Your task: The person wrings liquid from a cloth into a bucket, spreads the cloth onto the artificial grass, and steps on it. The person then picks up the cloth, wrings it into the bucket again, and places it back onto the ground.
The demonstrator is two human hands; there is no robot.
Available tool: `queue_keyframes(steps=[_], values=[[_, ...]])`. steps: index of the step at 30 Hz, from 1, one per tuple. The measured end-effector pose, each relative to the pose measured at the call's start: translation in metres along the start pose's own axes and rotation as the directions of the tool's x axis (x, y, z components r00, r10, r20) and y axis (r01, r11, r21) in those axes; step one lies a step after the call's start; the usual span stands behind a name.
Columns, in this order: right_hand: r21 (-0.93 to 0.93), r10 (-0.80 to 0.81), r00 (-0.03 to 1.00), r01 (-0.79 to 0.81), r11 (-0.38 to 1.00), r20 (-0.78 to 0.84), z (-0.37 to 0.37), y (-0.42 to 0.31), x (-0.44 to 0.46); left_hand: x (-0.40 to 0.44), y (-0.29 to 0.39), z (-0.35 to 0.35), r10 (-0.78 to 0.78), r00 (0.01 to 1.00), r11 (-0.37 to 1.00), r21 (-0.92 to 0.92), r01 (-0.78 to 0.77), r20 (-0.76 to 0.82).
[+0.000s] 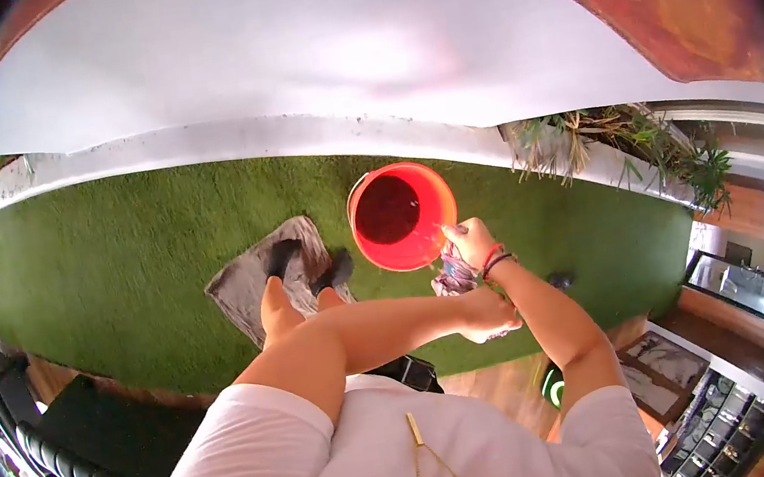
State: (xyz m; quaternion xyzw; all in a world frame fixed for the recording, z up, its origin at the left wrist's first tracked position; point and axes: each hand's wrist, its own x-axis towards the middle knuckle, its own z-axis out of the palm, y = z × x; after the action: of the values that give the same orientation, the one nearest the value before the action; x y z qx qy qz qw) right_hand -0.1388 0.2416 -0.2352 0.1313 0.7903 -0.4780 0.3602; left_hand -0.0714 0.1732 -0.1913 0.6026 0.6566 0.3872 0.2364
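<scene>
An orange-red bucket [433, 205] with dark liquid inside stands on the green carpet [141, 241]. Close to its lower right rim, my right hand [472, 244] is closed on a bunched, greyish-purple cloth [452, 275], with red and dark bands round the wrist. My left hand [488, 311] is closed lower down, below the right wrist; a bit of pale material shows at its underside, and most of its grip is hidden. The cloth hangs beside the bucket, between the bucket and my left hand.
My feet rest on a grey cloth [238, 281] left of the bucket. Behind runs a white ledge [291, 135] with plants [619, 135] at the right. Black seating [118, 432] stands at the lower left, and a framed picture [659, 366] is at the lower right.
</scene>
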Motion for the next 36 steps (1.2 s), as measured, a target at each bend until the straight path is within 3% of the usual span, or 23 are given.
queue_keyframes(steps=[3,4,7,10,11,13,14,17,21,23,24,25,33,34,35,36], values=[[-0.157,-0.049,0.997,0.04,0.987,-0.054,0.005,0.025,0.014,0.005,-0.02,0.026,0.068,0.914,0.995,-0.038,-0.09,-0.401],[-0.234,-0.082,0.993,0.062,0.97,-0.079,0.006,0.027,0.015,0.013,-0.026,0.036,0.035,0.896,0.984,-0.139,-0.107,-0.443],[-0.257,-0.04,0.991,0.006,0.966,-0.128,0.006,0.028,0.017,0.01,-0.032,0.036,-0.001,0.876,0.997,-0.073,-0.04,-0.481],[-0.199,-0.061,0.984,0.027,0.98,-0.168,0.007,0.026,0.017,0.021,-0.055,0.061,0.034,0.918,0.996,-0.065,-0.065,-0.396],[-0.198,-0.075,0.981,0.039,0.979,-0.178,0.007,0.022,0.017,0.027,-0.06,0.063,-0.094,0.956,0.964,-0.265,0.018,-0.276],[-0.257,-0.136,0.971,0.083,0.963,-0.195,0.007,0.029,0.021,0.032,-0.063,0.056,-0.27,0.962,0.774,-0.587,0.238,0.035],[-0.267,-0.16,0.968,0.105,0.958,-0.195,0.006,0.033,0.023,0.027,-0.061,0.058,-0.214,0.974,0.935,-0.305,0.181,-0.076],[-0.305,-0.198,0.956,0.126,0.944,-0.218,0.009,0.034,0.023,0.034,-0.086,0.09,0.045,0.955,0.982,0.187,0.011,-0.292],[-0.263,-0.193,0.955,0.132,0.956,-0.224,0.016,0.023,0.016,0.037,-0.08,0.086,-0.009,0.982,0.981,0.191,0.046,-0.19],[-0.351,-0.283,0.938,0.201,0.915,-0.2,0.016,0.026,0.015,0.035,-0.073,0.085,-0.021,0.986,0.98,0.191,0.053,-0.167],[-0.267,-0.245,0.948,0.188,0.945,-0.202,0.016,0.039,0.02,0.035,-0.071,0.086,-0.03,0.987,0.98,0.189,0.061,-0.16],[-0.327,-0.285,0.934,0.207,0.922,-0.215,0.018,0.039,0.019,0.034,-0.071,0.086,-0.037,0.986,0.98,0.189,0.069,-0.165],[-0.237,-0.303,0.933,0.255,0.937,-0.193,0.021,0.048,0.019,0.024,-0.068,0.091,-0.076,0.985,0.971,0.214,0.109,-0.155],[-0.289,-0.332,0.927,0.274,0.917,-0.176,0.023,0.042,0.016,0.023,-0.067,0.092,-0.079,0.984,0.97,0.215,0.112,-0.157],[-0.211,-0.233,0.956,0.195,0.958,-0.176,0.025,0.036,0.013,0.023,-0.067,0.092,-0.083,0.984,0.969,0.218,0.118,-0.16],[-0.217,-0.259,0.95,0.22,0.951,-0.173,0.027,0.036,0.014,0.02,-0.066,0.091,-0.092,0.982,0.967,0.223,0.127,-0.162]])
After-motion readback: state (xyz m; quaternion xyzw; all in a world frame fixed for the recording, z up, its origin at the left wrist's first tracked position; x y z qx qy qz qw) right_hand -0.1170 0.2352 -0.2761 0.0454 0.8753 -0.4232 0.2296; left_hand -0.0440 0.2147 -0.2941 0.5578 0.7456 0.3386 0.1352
